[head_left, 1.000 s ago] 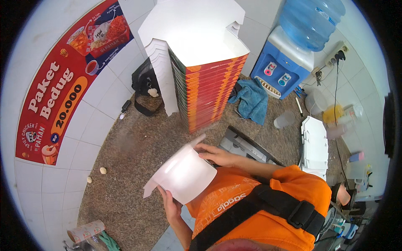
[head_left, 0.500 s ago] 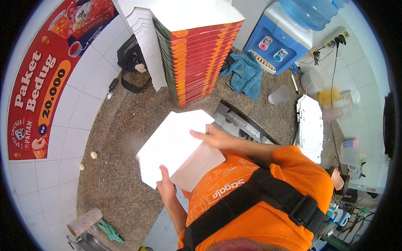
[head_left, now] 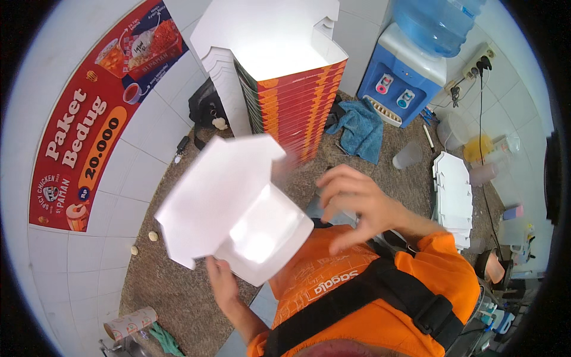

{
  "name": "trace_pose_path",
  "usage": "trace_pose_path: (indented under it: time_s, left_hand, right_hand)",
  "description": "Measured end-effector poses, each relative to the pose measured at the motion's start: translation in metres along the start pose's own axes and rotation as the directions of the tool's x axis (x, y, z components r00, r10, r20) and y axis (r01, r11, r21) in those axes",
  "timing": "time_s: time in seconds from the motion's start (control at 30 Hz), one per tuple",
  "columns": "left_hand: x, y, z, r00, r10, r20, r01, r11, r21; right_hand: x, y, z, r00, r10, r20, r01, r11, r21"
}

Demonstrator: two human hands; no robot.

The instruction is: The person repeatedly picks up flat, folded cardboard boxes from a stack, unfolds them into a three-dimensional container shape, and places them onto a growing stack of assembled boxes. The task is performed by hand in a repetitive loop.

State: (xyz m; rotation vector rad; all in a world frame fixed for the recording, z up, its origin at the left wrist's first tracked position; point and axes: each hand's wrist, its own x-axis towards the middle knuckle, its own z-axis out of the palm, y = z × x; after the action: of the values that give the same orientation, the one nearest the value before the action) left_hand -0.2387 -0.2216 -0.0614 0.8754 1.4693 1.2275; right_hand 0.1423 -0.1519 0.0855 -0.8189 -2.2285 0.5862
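Left hand [head_left: 221, 284] grips one white box [head_left: 235, 208]; right hand [head_left: 357, 202] hovers open.

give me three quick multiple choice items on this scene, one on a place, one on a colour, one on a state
1. Where is the blue cloth?
A. in front of the water dispenser
B. on the white box
C. on the wall

2. What colour are the stacked box edges?
A. green
B. red and orange
C. black

3. What is the left hand doing?
A. holding the white box
B. resting flat
C. gripping a cup

Answers: 1 A, it lies on the counter below the taps. 2 B, the stack's side shows those bands. 3 A, its fingers sit at the box's lower edge, while the right hand hovers open.
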Motion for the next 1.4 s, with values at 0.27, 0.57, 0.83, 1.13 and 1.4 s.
trace_pose_path:
  time_s: [0.27,0.57,0.83,1.13,1.4]
  left_hand:
    - [0.073,0.227,0.105,0.829,0.378,0.412,-0.150,0.860,-0.488]
    - [0.208,0.243,0.187,0.024,0.808,0.588,-0.981,-0.096,0.171]
    - [0.200,0.256,0.180,0.085,0.778,0.622,-0.982,-0.041,0.185]
    - [0.163,0.241,0.198,0.079,0.821,0.565,-0.989,-0.005,0.146]
    - [0.165,0.243,0.199,0.083,0.792,0.604,-0.991,0.003,0.133]
  right_hand:
    - [0.072,-0.004,-0.051,0.897,-0.442,-0.009,0.307,0.638,-0.706]
    - [0.155,0.087,-0.117,0.923,-0.226,-0.312,0.072,0.896,-0.437]
    - [0.129,0.108,-0.129,0.984,0.067,-0.164,-0.127,0.911,-0.392]
    - [0.139,0.126,-0.164,0.993,0.045,0.105,0.021,0.834,-0.552]
    - [0.162,0.098,-0.124,0.970,-0.236,0.056,0.234,0.850,-0.471]
